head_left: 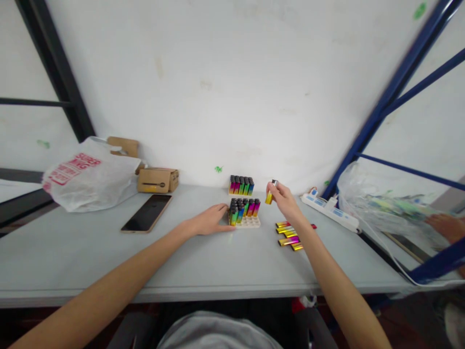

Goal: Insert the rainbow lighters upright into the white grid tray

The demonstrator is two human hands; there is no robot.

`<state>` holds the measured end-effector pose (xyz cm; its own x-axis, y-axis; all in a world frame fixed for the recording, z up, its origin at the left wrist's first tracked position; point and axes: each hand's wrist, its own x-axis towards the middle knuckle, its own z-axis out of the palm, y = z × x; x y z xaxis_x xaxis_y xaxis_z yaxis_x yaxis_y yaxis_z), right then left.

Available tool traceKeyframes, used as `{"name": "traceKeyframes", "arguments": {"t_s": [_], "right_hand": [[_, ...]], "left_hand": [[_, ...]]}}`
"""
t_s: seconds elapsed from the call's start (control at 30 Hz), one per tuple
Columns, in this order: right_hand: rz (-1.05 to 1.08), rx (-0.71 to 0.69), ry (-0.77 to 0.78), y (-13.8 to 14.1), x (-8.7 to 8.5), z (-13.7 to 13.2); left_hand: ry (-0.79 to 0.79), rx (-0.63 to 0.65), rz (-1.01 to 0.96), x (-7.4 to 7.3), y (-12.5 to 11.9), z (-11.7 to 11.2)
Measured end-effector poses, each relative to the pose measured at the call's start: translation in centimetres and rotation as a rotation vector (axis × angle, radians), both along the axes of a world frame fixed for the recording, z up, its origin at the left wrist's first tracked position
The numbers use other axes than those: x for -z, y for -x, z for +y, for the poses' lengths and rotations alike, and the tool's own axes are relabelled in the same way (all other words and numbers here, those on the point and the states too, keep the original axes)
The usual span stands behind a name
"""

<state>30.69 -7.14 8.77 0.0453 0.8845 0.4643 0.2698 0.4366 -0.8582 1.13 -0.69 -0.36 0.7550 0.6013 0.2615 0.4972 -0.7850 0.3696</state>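
My left hand point(211, 220) lies at the left end of a white tray point(250, 224) with holes, its thumb along the front corner and its fingers bent round the side, gripping it. Several shiny multicoloured lighters point(250, 208) with black tops stand upright in this tray, with bare holes at its front right. Pinched in my right hand point(285, 199) is a gold lighter point(269, 198), held upright above the table, right of the tray. Under my right forearm, loose lighters point(288, 241) in gold, red and magenta lie on the table, some partly hidden by the arm.
A second block of upright lighters point(241, 185) stands behind, near the wall. To the left are a phone point(147, 213), a cardboard box point(156, 179) and a white plastic bag point(92, 177). A power strip point(330, 212) lies at right; beyond the blue frame shows another person's hand point(443, 227).
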Motion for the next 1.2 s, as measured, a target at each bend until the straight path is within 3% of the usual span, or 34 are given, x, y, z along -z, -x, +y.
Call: {"name": "traceKeyframes", "arguments": {"t_s": [0.1, 0.17, 0.27, 0.37, 0.63, 1.0, 1.2], "right_hand": [[-0.032, -0.326, 0.080, 2.0, -0.3, 0.0], [-0.016, -0.429, 0.139, 3.1, 0.5, 0.2], [0.011, -0.343, 0.175, 4.1, 2.7, 0.7], [-0.136, -0.213, 0.143, 4.3, 4.7, 0.7], [-0.402, 0.089, 0.072, 5.1, 6.2, 0.3], [-0.486, 0.025, 0.017, 5.5, 6.5, -0.3], [-0.524, -0.053, -0.117, 4.6, 6.1, -0.2]], "left_hand": [[0.008, -0.011, -0.014, 0.2, 0.0, 0.0], [0.001, -0.009, -0.020, 0.3, 0.0, 0.0], [-0.005, 0.000, -0.020, 0.4, 0.1, 0.1], [0.003, 0.002, -0.013, 0.3, 0.1, 0.0], [0.016, 0.013, -0.002, 0.1, 0.2, 0.0], [0.005, 0.012, 0.025, 0.1, 0.0, 0.0], [-0.004, 0.015, 0.020, 0.1, 0.1, 0.0]]}}
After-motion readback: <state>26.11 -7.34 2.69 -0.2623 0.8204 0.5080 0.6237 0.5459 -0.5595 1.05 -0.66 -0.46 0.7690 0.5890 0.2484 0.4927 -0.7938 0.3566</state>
